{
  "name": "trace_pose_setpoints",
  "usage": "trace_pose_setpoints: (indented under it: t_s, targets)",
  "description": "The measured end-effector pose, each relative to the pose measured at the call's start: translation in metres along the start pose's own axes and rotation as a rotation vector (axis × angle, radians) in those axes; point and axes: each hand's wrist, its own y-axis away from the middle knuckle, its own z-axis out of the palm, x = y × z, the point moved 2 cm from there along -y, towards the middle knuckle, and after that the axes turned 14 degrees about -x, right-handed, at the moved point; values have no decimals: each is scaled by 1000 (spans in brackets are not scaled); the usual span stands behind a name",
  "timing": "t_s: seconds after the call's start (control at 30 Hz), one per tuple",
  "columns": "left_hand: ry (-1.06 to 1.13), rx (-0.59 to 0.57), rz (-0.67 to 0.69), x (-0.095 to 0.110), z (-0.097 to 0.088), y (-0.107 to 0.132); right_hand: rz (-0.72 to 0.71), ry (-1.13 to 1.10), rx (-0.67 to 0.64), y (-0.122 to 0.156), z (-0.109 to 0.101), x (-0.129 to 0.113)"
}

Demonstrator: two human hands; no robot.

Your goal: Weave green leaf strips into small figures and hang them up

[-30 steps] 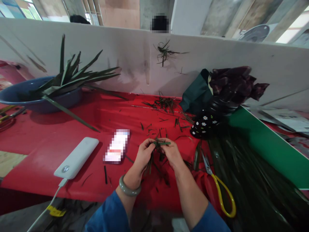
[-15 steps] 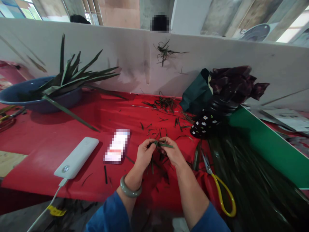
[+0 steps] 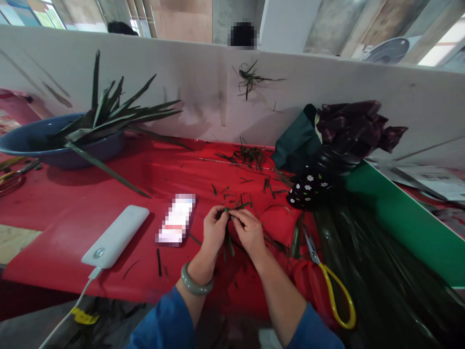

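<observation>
Between my hands is a small knot of green leaf strips, with loose ends hanging below and one end pointing right. My left hand pinches it from the left, thumb and fingers pressed together. My right hand pinches it from the right, its fingertips close to the left thumb. The fingers partly hide the knot's shape. Leaf scraps lie on the red cloth beyond the hands. To the right rest scissors with yellow handles, beside a folded leaf piece.
At left stand a blue basin of long leaves and a white power bank with a cable, near a blurred phone. Dark long leaves cover the right side. Behind are a green bag and a white partition.
My right hand has moved left and turned, its fingertips now pinching close to the left thumb. The strip end that pointed right over the right fingers has shifted left and behind them.
</observation>
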Motion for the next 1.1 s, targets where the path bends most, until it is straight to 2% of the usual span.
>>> trace_pose_setpoints:
  t_s: [0.23, 0.47, 0.77, 0.97, 1.1]
  targets:
    - [43, -101, -42, 3, 3, -1, 53, 27, 60, 1, -3, 6]
    - [70, -158, -88, 5, 4, 1, 161, 43, 57, 0, -5, 11]
    - [-71, -224, -93, -3, 4, 1, 324, 76, 37, 1, -3, 19]
    - [-268, -159, -58, -1, 4, 2, 349, 140, 24, 0, -5, 19]
    - [-300, -172, -43, 0, 6, 3, 359, 165, 26, 0, -7, 19]
